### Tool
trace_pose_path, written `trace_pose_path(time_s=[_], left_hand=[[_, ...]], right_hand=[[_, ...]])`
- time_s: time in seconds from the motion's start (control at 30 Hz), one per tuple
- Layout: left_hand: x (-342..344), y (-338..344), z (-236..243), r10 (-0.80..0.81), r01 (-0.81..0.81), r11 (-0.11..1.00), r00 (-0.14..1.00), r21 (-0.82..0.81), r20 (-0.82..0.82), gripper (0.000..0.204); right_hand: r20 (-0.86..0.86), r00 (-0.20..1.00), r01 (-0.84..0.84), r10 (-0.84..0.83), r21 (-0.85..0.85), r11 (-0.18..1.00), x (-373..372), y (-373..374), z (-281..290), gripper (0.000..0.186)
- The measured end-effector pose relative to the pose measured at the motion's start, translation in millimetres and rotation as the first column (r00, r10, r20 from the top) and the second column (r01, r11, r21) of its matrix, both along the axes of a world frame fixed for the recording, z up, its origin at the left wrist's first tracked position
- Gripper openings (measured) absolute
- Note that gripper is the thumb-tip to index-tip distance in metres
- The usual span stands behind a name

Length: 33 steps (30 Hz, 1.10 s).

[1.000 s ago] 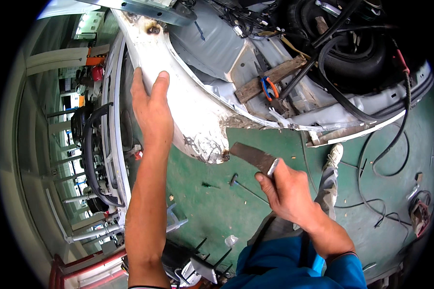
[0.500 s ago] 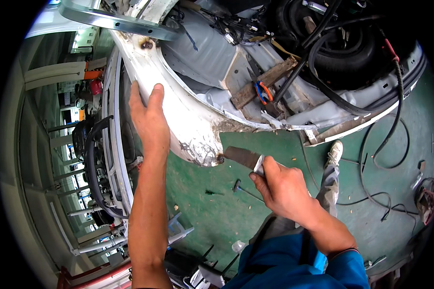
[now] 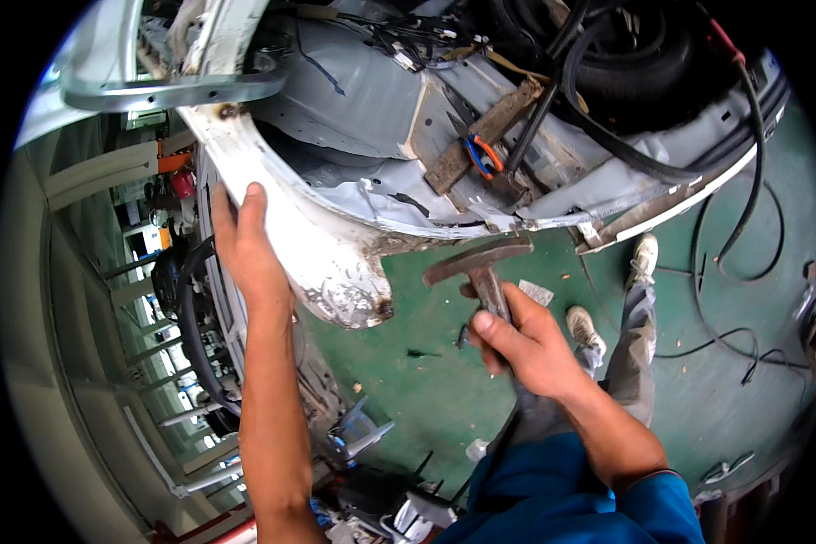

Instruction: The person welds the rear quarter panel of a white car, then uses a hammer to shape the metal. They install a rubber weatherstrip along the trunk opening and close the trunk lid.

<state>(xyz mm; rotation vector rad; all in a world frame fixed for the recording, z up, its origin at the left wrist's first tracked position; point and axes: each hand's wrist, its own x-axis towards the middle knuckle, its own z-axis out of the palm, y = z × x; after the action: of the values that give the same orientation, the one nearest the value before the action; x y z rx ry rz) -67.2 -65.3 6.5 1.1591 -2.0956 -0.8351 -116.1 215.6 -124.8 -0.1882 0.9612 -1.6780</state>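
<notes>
The left hand (image 3: 252, 258) lay half-spread on the white panel (image 3: 313, 245); right of it, the right hand (image 3: 526, 343) gripped a hammer (image 3: 476, 259).

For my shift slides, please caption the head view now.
Left hand against a white vehicle panel, right hand gripping a hammer over green floor.

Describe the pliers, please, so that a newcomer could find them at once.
Start at the stripped grey car body across the top of the view. Near its lower edge, find a rough, slanting piece of wood. The pliers lie across it, set apart from the dull surroundings by one orange and one blue handle.
</notes>
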Motion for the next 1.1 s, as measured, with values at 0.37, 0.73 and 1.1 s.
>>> trace_pose_path(time_s=[0.37, 0.73, 1.1], left_hand=[[-15, 21, -4, 0.05, -0.051, 0.998, 0.998, 0.029, 0.036, 0.05], [0, 5, -1, -0.042, 0.04, 0.995, 0.999, 0.088, 0.017, 0.047], [-7, 15, -1, -0.011, 0.009, 0.999, 0.999, 0.046, 0.051, 0.046]], right_hand=[[0.618, 0.784, 0.023, 0.064, -0.132, 0.991, 101, 1, 3, 0.027], [0.676, 0.732, 0.037, 0.083, -0.161, 0.986, 92, -12, 9, 0.026], [0.669, 0.738, 0.035, 0.084, -0.163, 0.986, 88, -9, 11, 0.022]])
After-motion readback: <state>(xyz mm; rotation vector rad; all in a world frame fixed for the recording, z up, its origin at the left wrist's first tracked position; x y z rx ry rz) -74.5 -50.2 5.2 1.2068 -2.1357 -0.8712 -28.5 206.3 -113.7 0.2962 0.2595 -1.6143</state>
